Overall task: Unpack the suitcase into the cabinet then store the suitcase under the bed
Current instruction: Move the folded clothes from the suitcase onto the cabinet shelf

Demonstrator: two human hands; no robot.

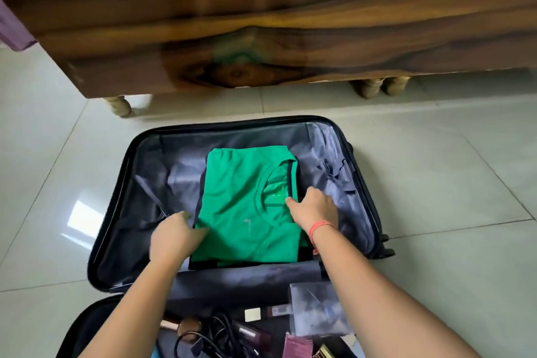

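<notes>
Quantities: suitcase (180,154), 1; green shirt (241,203), 1; hands, 2: left hand (171,237), right hand (315,208); clear box (319,308), 1; legs (117,106), 3.

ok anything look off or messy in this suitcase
Nothing spilled or damaged. The green shirt lies neatly folded; only the grey lining beside it is crumpled, and the black cable and cosmetics nearer lie jumbled.
</notes>
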